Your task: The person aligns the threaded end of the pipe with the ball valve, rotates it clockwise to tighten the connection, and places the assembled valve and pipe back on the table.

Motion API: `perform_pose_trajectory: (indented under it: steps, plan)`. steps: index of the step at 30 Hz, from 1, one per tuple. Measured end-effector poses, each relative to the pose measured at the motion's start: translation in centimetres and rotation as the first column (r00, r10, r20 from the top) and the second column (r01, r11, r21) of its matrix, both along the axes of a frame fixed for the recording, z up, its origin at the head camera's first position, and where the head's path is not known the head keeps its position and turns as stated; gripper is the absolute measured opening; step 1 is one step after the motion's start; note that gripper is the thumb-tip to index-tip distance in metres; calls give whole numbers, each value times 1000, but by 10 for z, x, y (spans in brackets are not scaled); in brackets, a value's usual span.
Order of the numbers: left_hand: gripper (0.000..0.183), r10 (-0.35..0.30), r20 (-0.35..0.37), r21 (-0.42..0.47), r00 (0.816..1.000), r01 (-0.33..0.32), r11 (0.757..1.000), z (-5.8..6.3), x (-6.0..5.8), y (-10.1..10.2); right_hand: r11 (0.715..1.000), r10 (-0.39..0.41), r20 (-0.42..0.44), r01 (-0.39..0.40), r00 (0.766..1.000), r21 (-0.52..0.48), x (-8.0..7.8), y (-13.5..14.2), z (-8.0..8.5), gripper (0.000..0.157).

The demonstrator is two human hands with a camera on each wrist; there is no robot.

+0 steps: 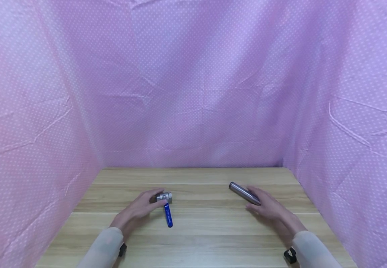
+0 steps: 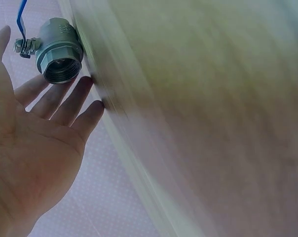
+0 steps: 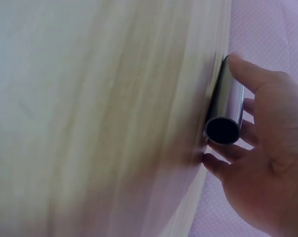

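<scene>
A silver ball valve (image 1: pixel 165 197) with a blue lever handle (image 1: pixel 168 216) lies on the wooden table, the lever toward the person. Around its left end is my left hand (image 1: pixel 142 204), fingers extended on the far side and thumb on the near side. The left wrist view shows the valve's threaded opening (image 2: pixel 62 70) just beyond the loose fingers. Farther right, a hollow metal tube (image 1: pixel 243 192) lies slanted on the table. My right hand (image 1: pixel 269 204) spreads about its near end; in the right wrist view the thumb (image 3: pixel 247 71) overlaps the tube's edge, with relaxed fingers beneath.
The light wooden table (image 1: pixel 200 238) ends at a hanging pink dotted cloth (image 1: pixel 193 111), which also encloses both sides. Black straps (image 1: pixel 290 255) show at the wrists below pale sleeves (image 1: pixel 312 247).
</scene>
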State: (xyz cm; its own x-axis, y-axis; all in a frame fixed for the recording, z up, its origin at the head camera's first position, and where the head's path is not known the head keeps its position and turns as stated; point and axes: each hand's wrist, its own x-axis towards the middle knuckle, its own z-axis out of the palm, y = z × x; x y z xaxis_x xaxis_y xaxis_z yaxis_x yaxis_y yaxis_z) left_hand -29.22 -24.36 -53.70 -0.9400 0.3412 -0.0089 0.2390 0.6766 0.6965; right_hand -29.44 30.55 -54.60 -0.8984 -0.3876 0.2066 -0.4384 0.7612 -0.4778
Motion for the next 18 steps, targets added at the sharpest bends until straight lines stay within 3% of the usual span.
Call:
perform_pose_trajectory:
  steps: [18]
  plan:
    - [73, -18, 33, 5, 999, 17, 1000, 2, -4, 3, 999, -29, 7, 29, 1000, -32, -4, 4, 2, 47]
